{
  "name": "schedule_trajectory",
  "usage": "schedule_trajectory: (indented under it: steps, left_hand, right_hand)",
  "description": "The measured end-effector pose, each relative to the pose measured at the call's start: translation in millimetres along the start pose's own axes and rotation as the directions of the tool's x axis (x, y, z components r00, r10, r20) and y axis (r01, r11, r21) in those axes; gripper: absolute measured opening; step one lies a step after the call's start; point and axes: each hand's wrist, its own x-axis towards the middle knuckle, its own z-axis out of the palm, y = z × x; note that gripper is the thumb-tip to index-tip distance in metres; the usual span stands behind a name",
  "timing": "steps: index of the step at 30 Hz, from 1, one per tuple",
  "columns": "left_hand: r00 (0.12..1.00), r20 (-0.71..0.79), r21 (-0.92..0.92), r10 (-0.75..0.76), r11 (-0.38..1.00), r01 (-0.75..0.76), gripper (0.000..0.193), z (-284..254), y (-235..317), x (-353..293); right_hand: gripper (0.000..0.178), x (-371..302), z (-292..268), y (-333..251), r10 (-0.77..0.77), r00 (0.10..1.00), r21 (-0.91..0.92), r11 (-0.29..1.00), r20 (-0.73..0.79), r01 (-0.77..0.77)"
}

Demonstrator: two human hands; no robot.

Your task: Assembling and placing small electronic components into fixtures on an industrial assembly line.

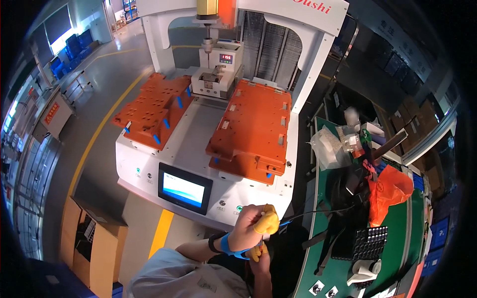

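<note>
My left hand (258, 221), with yellow coverings on its fingers, is curled closed in front of the machine's lower right corner. Around that wrist are a dark band and a blue wrist strap (227, 245). Just below it is my right hand (258, 254), also with yellow-covered fingers, pinched together close to the left wrist. A small thin piece seems to show between the two hands, too small to name. What either hand holds is hidden. The white screw-fastening machine (194, 124) stands before me, its touch screen (184, 188) left of my hands.
On the machine sit a perforated orange fixture plate (159, 102) at left and a larger orange fixture (251, 124) at right. The green bench (313, 238) at right carries bags, an orange plastic bag (390, 191), a black tray (366, 243) and a tape dispenser (364, 272). A cardboard box (107, 248) stands lower left.
</note>
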Motion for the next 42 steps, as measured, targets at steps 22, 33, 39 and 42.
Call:
schedule_trajectory:
  steps: [22,33,39,42]
  left_hand:
    - [0.962,-0.063,-0.598,-0.264,0.782,0.176,0.025,-8,9,-7]
    - [0.927,0.113,-0.489,-0.356,0.793,0.364,0.029,35,-14,-34]
    - [0.898,0.103,-0.518,-0.427,0.748,0.415,0.023,42,-18,-42]
    - [0.894,0.175,-0.529,-0.413,0.726,0.439,0.027,46,-24,-47]
  right_hand:
    - [0.049,-111,-1,-27,-0.751,0.651,-0.147,0.66,-0.109,0.737]
    - [0.054,-108,0,9,-0.851,0.479,-0.181,0.517,-0.217,0.837]
    - [0.034,-116,3,0,-0.819,0.574,-0.076,0.572,-0.003,0.816]
    - [0.036,-115,2,8,-0.829,0.555,-0.088,0.559,-0.067,0.824]
